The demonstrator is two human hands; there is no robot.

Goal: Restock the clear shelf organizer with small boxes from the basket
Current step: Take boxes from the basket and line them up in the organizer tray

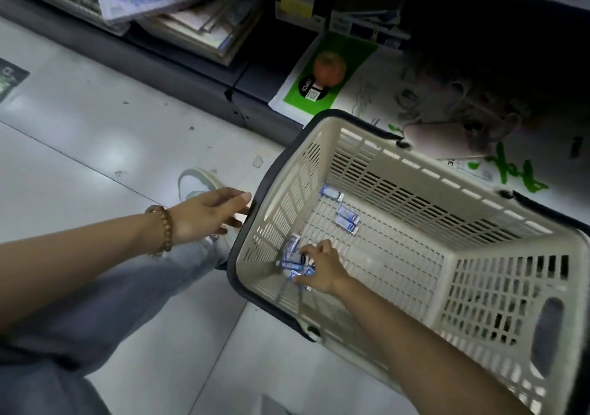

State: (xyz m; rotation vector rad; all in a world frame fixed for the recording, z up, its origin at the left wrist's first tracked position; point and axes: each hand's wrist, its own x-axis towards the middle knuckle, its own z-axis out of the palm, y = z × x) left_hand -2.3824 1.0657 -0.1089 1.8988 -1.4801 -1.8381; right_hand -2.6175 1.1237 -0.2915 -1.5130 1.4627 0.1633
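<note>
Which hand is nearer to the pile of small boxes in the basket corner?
Right. The right hand is inside the basket, fingers curled on the pile of small boxes. The left hand is outside, open, at the dark rim.

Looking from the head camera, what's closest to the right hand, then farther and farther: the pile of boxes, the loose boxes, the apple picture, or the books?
1. The pile of boxes, gripped by the right hand, in the basket.
2. The loose boxes, mid-basket.
3. The apple picture, on the shelf beyond.
4. The books, upper left.
</note>
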